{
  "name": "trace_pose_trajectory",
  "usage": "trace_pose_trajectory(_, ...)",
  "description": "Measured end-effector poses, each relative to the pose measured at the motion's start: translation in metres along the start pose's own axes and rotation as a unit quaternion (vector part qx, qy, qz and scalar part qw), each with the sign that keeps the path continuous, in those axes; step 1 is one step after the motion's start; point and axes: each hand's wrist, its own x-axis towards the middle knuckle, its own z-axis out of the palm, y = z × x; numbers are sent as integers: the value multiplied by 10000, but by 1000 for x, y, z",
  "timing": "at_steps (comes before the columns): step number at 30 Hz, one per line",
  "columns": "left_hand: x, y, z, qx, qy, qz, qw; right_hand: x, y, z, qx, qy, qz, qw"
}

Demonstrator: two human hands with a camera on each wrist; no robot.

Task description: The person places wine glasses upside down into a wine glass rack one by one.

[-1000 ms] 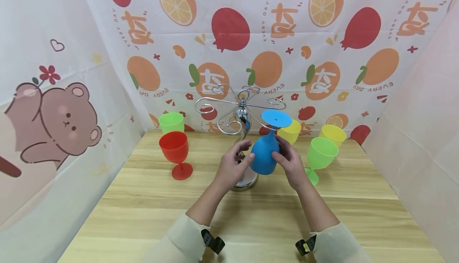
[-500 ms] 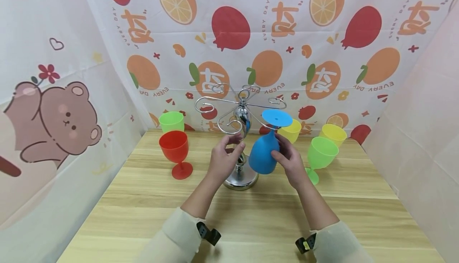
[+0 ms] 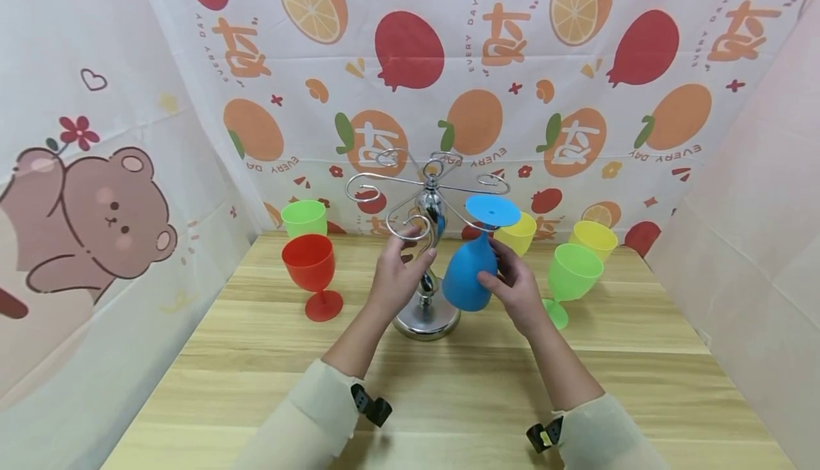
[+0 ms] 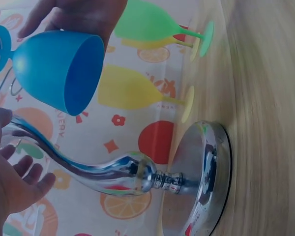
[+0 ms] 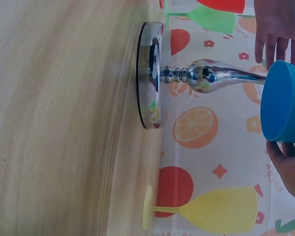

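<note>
A blue plastic goblet (image 3: 470, 276) is upside down at a front arm of the chrome rack (image 3: 430, 205), its round foot on top by the wire curl and its bowl below. My right hand (image 3: 520, 290) holds the bowl from the right, thumb in front and fingers behind. On the other side of the bowl, my left hand (image 3: 396, 276) is apart from the goblet, beside the rack's curved post, with loosely bent fingers and nothing gripped. Whether it touches the post or wire is unclear. In the left wrist view the goblet's mouth (image 4: 83, 73) faces the table.
Upright on the wooden table (image 3: 442, 413) at left are a red goblet (image 3: 310, 263) and a green goblet (image 3: 304, 218). To the right stand another green goblet (image 3: 575, 270) and two yellow ones, one yellow goblet (image 3: 594, 238) farther right. Printed cloth (image 3: 410, 121) walls the back and sides.
My left hand has let go of the blue goblet's bowl and moved left, beside the rack's post. My right hand stays on the goblet, which has barely shifted.
</note>
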Motion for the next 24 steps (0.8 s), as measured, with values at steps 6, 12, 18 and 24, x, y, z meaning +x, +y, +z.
trace_pose_trajectory(6, 6, -6, 3, 403, -278, -262, 9985, 2, 2, 1, -188, 70, -31, 9998)
trace_pose_trajectory(12, 9, -13, 5, 546, -371, -414, 9970, 5, -7, 3, -315, 405, -367, 9980)
trace_pose_trajectory(18, 10, -20, 7, 584, -476, -510, 9959, 8, -26, 8, -191, 981, -611, 9931)
trace_pose_trajectory(24, 13, -25, 9, 560, -516, -559, 9955, 12, -36, 13, -104, 1345, -730, 9882)
